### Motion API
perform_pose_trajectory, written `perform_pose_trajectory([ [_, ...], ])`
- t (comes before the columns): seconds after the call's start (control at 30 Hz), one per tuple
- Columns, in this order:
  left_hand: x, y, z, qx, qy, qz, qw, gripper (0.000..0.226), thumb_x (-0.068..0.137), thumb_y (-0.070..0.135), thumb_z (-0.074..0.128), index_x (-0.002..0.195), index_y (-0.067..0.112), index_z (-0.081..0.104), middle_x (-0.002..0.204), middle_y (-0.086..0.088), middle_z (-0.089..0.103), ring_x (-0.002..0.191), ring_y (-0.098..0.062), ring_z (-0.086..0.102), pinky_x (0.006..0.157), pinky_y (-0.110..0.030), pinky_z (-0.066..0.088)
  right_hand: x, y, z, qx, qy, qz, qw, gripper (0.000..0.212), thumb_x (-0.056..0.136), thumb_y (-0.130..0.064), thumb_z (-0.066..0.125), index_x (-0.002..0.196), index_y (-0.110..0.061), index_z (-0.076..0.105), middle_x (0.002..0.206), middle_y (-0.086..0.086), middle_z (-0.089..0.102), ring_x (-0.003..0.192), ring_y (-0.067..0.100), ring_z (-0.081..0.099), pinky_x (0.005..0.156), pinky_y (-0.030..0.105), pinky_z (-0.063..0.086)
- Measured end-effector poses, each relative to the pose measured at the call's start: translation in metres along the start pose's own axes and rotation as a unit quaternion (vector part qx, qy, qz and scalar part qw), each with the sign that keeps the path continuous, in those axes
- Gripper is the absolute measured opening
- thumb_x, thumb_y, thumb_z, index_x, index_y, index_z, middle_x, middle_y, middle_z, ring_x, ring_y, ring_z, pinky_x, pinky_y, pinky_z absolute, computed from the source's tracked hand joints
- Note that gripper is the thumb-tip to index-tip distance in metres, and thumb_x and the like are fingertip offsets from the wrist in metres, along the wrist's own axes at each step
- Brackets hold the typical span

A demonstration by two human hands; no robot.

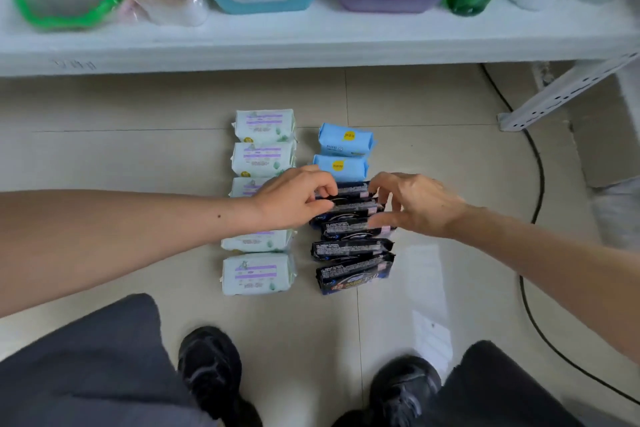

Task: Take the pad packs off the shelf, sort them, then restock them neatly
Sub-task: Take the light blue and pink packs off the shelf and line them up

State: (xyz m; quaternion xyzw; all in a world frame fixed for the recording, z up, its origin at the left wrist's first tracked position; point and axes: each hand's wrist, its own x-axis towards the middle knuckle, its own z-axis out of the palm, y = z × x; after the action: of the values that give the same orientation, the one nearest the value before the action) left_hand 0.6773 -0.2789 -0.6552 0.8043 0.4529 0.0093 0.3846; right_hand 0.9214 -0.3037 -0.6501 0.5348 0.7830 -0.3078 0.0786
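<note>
two neat columns of pad packs lie on the floor (433, 156) in front of the white shelf (311, 45), and that layout reads to me as the sort done by colour. the column farther from my right side holds the pale green packs (265, 125), five as far as i can count, one mostly hidden under my forearm. just beside it, on the side toward the black cable (535, 163), the blue packs (346, 139) sit nearest the shelf, two of them, with the black packs (353, 248) following toward my shoes (211, 364). keeping like with like in rows should make restocking a matter of lifting one colour at a time.

my left hand (294, 199) has its fingers curled onto the near-shelf end of the black packs, pinching an edge as best i can tell. my right hand (412, 204) comes in from the cable side, fingers bent around the other end of the same run, thumb low against a pack. so both hands are close together, bracketing the black packs, which i judge is to square them up or gather several at once. bottles stand on the shelf above, so the pads' slot isn't in view.
</note>
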Motion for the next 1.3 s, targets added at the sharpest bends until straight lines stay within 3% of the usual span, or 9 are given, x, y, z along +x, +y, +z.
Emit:
perform_pose_trajectory([
  [0.1, -0.016, 0.038, -0.039, 0.007, -0.019, -0.009, 1.000, 0.017, 0.089, 0.026, 0.064, 0.105, 0.023, 0.063, 0.098, 0.011, 0.055, 0.078, -0.011, 0.061, 0.079, -0.029, 0.050, -0.016, -0.026, -0.040, -0.030, 0.000, -0.008, 1.000, 0.039, 0.088, -0.050, 0.058, 0.117, -0.025, 0.050, 0.110, -0.007, 0.059, 0.092, 0.016, 0.059, 0.070, 0.028, 0.038],
  [0.17, -0.028, 0.063, -0.066, -0.005, -0.024, -0.023, 0.999, 0.016, 0.088, 0.024, 0.064, 0.104, 0.022, 0.063, 0.098, 0.010, 0.058, 0.079, -0.011, 0.061, 0.080, -0.031, 0.051, -0.030, -0.042, -0.071, -0.040, 0.013, -0.010, 0.999, 0.033, 0.090, -0.048, 0.056, 0.111, -0.023, 0.055, 0.108, -0.005, 0.060, 0.090, 0.017, 0.060, 0.072, 0.029, 0.044],
  [0.3, -0.061, 0.112, -0.121, -0.039, -0.026, -0.053, 0.997, 0.017, 0.088, 0.021, 0.063, 0.105, 0.020, 0.063, 0.101, 0.005, 0.062, 0.081, -0.011, 0.062, 0.079, -0.029, 0.051, -0.068, -0.078, -0.131, 0.005, 0.032, 0.024, 0.999, 0.026, 0.089, -0.044, 0.058, 0.103, -0.022, 0.058, 0.102, -0.003, 0.062, 0.084, 0.018, 0.061, 0.074, 0.038, 0.054],
  [0.43, -0.103, 0.164, -0.181, -0.072, -0.014, -0.067, 0.995, 0.018, 0.089, 0.017, 0.064, 0.106, 0.016, 0.064, 0.100, 0.002, 0.065, 0.081, -0.013, 0.059, 0.074, -0.021, 0.046, -0.115, -0.124, -0.194, 0.039, 0.062, 0.059, 0.996, 0.021, 0.085, -0.041, 0.060, 0.102, -0.028, 0.060, 0.101, -0.007, 0.063, 0.084, 0.018, 0.063, 0.076, 0.039, 0.054],
  [0.6, -0.161, 0.217, -0.255, -0.092, -0.002, -0.066, 0.994, 0.017, 0.086, 0.017, 0.065, 0.103, 0.017, 0.065, 0.094, 0.003, 0.065, 0.078, -0.015, 0.060, 0.076, -0.025, 0.048, -0.165, -0.193, -0.269, 0.051, 0.085, 0.070, 0.993, 0.017, 0.085, -0.035, 0.061, 0.101, -0.030, 0.062, 0.101, -0.008, 0.065, 0.085, 0.017, 0.064, 0.077, 0.038, 0.054],
  [0.73, -0.206, 0.251, -0.310, -0.113, 0.025, -0.060, 0.991, 0.019, 0.086, 0.018, 0.067, 0.105, 0.016, 0.064, 0.091, 0.006, 0.065, 0.070, -0.004, 0.059, 0.065, -0.011, 0.045, -0.195, -0.250, -0.327, 0.048, 0.105, 0.047, 0.992, 0.020, 0.087, -0.034, 0.062, 0.105, -0.025, 0.063, 0.104, -0.006, 0.067, 0.089, 0.018, 0.064, 0.079, 0.037, 0.053],
  [0.83, -0.240, 0.270, -0.345, -0.120, 0.046, -0.060, 0.990, 0.022, 0.086, 0.019, 0.066, 0.108, 0.017, 0.063, 0.098, 0.003, 0.067, 0.076, -0.011, 0.063, 0.071, -0.022, 0.050, -0.215, -0.290, -0.362, 0.019, 0.112, 0.012, 0.993, 0.021, 0.086, -0.030, 0.063, 0.105, -0.022, 0.063, 0.103, -0.005, 0.066, 0.088, 0.019, 0.062, 0.078, 0.037, 0.052],
  [0.97, -0.286, 0.292, -0.391, -0.111, 0.072, -0.040, 0.990, 0.021, 0.087, 0.020, 0.066, 0.107, 0.020, 0.062, 0.097, 0.006, 0.066, 0.075, -0.008, 0.062, 0.062, -0.009, 0.045, -0.237, -0.340, -0.405, -0.002, 0.126, -0.010, 0.992, 0.025, 0.086, -0.029, 0.064, 0.110, -0.022, 0.062, 0.102, -0.009, 0.066, 0.084, 0.012, 0.057, 0.080, 0.039, 0.052],
  [1.3, -0.372, 0.289, -0.524, -0.090, 0.157, -0.014, 0.983, 0.023, 0.086, 0.022, 0.068, 0.108, 0.021, 0.060, 0.095, 0.005, 0.067, 0.078, -0.012, 0.064, 0.071, -0.020, 0.049, -0.232, -0.472, -0.499, -0.052, 0.160, -0.056, 0.984, 0.023, 0.085, -0.029, 0.064, 0.107, -0.023, 0.063, 0.089, -0.013, 0.063, 0.083, 0.016, 0.063, 0.077, 0.038, 0.053],
])
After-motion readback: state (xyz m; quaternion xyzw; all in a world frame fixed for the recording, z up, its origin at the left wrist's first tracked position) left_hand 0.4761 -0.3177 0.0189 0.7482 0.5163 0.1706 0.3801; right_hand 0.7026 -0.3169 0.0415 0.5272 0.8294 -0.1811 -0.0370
